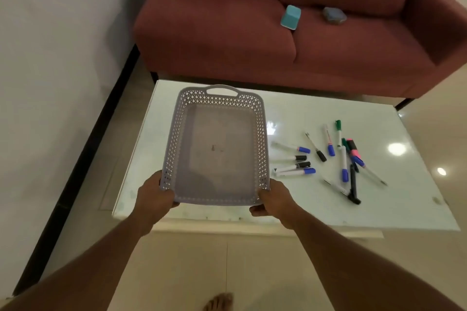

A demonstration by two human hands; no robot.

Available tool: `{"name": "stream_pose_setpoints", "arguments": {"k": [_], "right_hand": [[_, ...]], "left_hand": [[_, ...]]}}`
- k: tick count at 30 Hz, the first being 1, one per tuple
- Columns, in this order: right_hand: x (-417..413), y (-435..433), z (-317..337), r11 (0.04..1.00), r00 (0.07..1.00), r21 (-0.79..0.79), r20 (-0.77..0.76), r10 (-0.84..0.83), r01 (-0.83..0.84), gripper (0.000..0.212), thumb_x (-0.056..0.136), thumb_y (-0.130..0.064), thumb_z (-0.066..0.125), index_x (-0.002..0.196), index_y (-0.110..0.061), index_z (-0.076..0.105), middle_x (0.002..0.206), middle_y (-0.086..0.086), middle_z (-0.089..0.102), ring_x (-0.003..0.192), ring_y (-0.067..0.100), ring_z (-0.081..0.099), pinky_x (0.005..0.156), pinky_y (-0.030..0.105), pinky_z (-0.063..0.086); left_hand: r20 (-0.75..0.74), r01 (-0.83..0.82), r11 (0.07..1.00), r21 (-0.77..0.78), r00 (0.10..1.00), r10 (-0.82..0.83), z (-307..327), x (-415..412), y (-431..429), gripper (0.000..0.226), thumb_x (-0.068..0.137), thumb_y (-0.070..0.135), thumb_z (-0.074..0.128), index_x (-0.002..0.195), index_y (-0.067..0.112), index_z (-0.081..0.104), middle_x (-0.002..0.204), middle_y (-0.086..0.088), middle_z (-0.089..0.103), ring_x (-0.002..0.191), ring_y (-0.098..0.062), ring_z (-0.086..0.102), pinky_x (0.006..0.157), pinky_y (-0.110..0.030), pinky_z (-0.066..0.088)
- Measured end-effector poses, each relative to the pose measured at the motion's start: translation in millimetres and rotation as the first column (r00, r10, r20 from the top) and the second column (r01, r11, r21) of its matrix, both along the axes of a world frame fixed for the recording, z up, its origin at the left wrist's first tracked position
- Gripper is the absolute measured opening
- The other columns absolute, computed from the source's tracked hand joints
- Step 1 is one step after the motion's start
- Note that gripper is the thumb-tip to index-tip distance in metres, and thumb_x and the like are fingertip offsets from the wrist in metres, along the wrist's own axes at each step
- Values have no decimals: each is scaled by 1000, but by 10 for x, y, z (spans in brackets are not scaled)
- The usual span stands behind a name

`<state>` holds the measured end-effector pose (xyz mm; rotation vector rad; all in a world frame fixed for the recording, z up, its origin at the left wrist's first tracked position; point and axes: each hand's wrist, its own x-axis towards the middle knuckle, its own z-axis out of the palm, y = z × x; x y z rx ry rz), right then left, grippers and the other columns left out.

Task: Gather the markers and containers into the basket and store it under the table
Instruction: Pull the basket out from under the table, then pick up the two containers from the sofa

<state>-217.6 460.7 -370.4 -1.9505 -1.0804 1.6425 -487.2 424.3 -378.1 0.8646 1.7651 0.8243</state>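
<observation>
A grey lattice-walled basket [262, 134] with nothing inside hangs over the left half of the white glass table [303, 113]. My left hand [154, 197] grips its near left corner and my right hand [274, 199] grips its near right corner. Several markers [336, 156] with blue, black, green and pink caps lie scattered on the table to the right of the basket. A teal container [291, 17] and a grey-blue container [334, 15] rest on the seat of the red sofa [227, 33] behind the table.
A white wall [50, 83] with a dark skirting strip runs along the left. Beige floor tiles lie in front of the table, and my bare foot [218, 302] shows at the bottom edge. The sofa stands close behind the table's far edge.
</observation>
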Motion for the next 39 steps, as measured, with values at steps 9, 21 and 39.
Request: {"name": "stream_pose_setpoints", "arguments": {"k": [9, 21, 39], "right_hand": [[-205, 764, -420, 997, 999, -66, 15, -39, 40, 25, 92, -16, 44, 102, -10, 66, 93, 14, 72, 61, 27, 69, 65, 42, 62], [-207, 676, -503, 986, 998, -166, 68, 2, 10, 40, 94, -25, 54, 132, -18, 44, 96, 7, 65, 63, 23, 65, 66, 39, 60], [1445, -726, 385, 954, 876, -66, 382, 295, -293, 63, 86, -59, 44, 139, -25, 39, 110, 11, 67, 102, 27, 62, 91, 40, 51]], "left_hand": [[-40, 27, 995, -101, 999, -31, -474, -191, 825, 35, 85, -5, 55, 111, 19, 56, 102, -3, 66, 90, -25, 67, 67, -32, 60], [-144, 56, 962, -266, 985, -97, -462, -339, 733, 55, 91, 20, 62, 140, 13, 39, 128, -7, 57, 96, -28, 64, 73, -39, 59], [-571, 634, 591, -498, 273, -774, 728, 1525, -252, 63, 99, 41, 33, 151, 13, 12, 153, -3, 27, 130, -20, 41, 99, -33, 45]]}}
